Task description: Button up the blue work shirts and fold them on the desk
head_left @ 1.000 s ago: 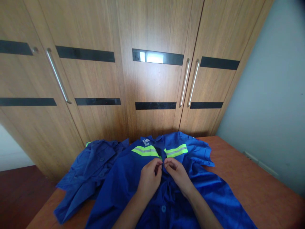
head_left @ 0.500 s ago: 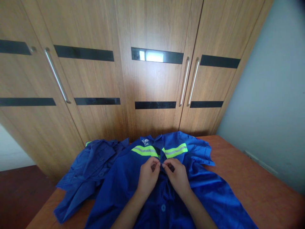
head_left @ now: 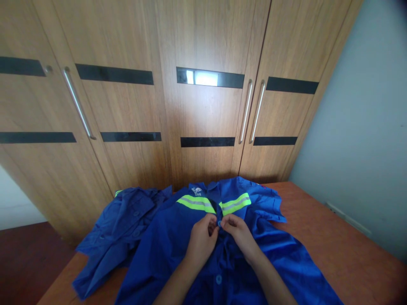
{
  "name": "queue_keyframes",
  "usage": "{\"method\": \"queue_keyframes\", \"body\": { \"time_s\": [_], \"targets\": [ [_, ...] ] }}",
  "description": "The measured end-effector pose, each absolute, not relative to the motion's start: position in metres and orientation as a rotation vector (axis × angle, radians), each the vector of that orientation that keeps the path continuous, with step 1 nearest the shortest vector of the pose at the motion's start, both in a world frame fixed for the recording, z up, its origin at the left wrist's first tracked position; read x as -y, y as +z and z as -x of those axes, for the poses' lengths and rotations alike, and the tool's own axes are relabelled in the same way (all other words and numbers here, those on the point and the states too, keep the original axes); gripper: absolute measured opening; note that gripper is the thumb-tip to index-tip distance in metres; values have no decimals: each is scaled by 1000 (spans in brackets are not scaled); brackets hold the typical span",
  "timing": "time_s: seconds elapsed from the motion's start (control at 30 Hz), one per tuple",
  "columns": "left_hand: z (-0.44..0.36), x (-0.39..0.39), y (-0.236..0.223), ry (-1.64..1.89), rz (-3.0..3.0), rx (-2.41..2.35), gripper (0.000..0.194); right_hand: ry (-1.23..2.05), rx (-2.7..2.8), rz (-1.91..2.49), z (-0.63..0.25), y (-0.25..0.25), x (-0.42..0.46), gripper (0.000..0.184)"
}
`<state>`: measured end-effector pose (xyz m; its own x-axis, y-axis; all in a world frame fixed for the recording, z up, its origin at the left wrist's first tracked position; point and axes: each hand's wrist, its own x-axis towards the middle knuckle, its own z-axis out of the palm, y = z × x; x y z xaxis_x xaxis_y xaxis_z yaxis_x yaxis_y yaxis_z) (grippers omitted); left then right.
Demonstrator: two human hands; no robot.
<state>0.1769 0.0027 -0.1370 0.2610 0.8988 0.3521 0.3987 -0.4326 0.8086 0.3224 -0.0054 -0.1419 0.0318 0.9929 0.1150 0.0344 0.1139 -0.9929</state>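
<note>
A blue work shirt (head_left: 171,237) with yellow-green and grey reflective bands lies spread out, its collar toward the wardrobe. At the front opening, just below the bands, my left hand (head_left: 203,235) pinches the edge of the cloth. Across from it my right hand (head_left: 238,233) pinches the other side, close to a blue button (head_left: 219,223) that shows between my fingertips. Lower on the same front strip sits another button (head_left: 218,279). White print (head_left: 197,191) marks the chest above the left band.
A second blue garment with buttons (head_left: 124,224) lies crumpled to the left. Both rest on a reddish-brown wooden surface (head_left: 337,250). Behind stands a wooden wardrobe (head_left: 206,110) with metal handles; a pale wall (head_left: 359,140) rises on the right.
Both hands have shifted slightly right along the front opening, still pinching the cloth. The button between the fingertips now shows. The view has tilted up a little.
</note>
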Motion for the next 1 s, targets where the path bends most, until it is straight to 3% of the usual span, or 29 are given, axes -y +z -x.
{"method": "queue_keyframes", "body": {
  "time_s": [0.2, 0.33, 0.4, 0.67, 1.0],
  "targets": [
    [-180, -1, -145, 979, -2027, -1217, 16, 376, 1571, 1515, -328, -154, -5, 14],
    [-182, 3, -146, 940, -2058, -1200, 22, 46, 1722, 1593, -329, -142, -18, 50],
    [-183, 4, -146, 931, -2065, -1194, 23, 17, 1726, 1595, -330, -133, -30, 50],
    [-185, 8, -145, 896, -2090, -1183, 24, 102, 1473, 1729, -349, -137, -81, 16],
    [-185, 16, -139, 897, -2202, -1224, 25, 72, 1583, 1601, -336, -151, -45, 21]
  ]
}}
